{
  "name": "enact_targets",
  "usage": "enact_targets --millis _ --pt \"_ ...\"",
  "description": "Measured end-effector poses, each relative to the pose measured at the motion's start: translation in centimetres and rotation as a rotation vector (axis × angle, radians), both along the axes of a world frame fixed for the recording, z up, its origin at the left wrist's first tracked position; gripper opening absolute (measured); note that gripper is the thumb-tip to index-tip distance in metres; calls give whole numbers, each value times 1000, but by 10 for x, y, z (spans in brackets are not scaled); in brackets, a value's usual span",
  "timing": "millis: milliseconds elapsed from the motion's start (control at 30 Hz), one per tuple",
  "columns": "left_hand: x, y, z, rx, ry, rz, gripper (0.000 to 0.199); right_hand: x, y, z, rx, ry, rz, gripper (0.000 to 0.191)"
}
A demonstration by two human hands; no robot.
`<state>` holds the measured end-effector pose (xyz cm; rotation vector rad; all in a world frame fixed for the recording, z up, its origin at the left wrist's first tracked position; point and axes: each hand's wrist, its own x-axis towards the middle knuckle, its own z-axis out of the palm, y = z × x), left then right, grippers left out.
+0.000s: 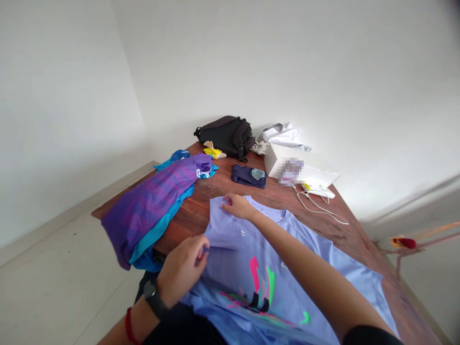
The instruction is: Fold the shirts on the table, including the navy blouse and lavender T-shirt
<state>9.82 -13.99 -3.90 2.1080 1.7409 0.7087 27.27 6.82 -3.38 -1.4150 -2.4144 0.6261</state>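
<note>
A lavender T-shirt [302, 268] with pink, green and black print lies spread over the near part of the table, its lower part hanging toward me. My left hand [185, 266], with a dark watch and a red cord at the wrist, is closed in a pinch on the shirt's left edge. Farther up, my right hand [237, 206] reaches across the shirt and pinches the fabric near the left shoulder. Between both hands the cloth is folded inward along that side. My right forearm covers part of the neckline and chest.
Purple [158, 201] and blue garments [176, 201] are piled at the left, hanging over the table edge. Beyond the shirt lie a folded navy cloth [247, 176], a yellow packet [213, 152], a black backpack [226, 134], a white box [273, 163] and a white cable [316, 206].
</note>
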Motion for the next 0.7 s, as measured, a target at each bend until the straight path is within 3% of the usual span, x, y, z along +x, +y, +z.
enact_targets --millis 100,167,233,400,567,633,700 --pt "20 -18 4 -86 -149 -267 8 -9 12 -1 -60 -42 6 25" --pt "30 -23 3 -101 -156 -414 23 -8 15 0 -111 -73 19 32" --pt "36 -21 -2 -75 -72 -480 41 -3 16 3 -147 -88 19 37" --pt "32 -6 -28 17 119 -437 62 10 16 12 -173 -26 -24 39" --pt "28 -8 -47 117 171 -242 69 10 13 11 -198 84 -91 36" --pt "27 -13 -46 120 176 -261 64 8 13 10 -213 132 -112 34" --pt "27 -18 -40 108 183 -371 62 6 13 10 -258 180 -119 33"
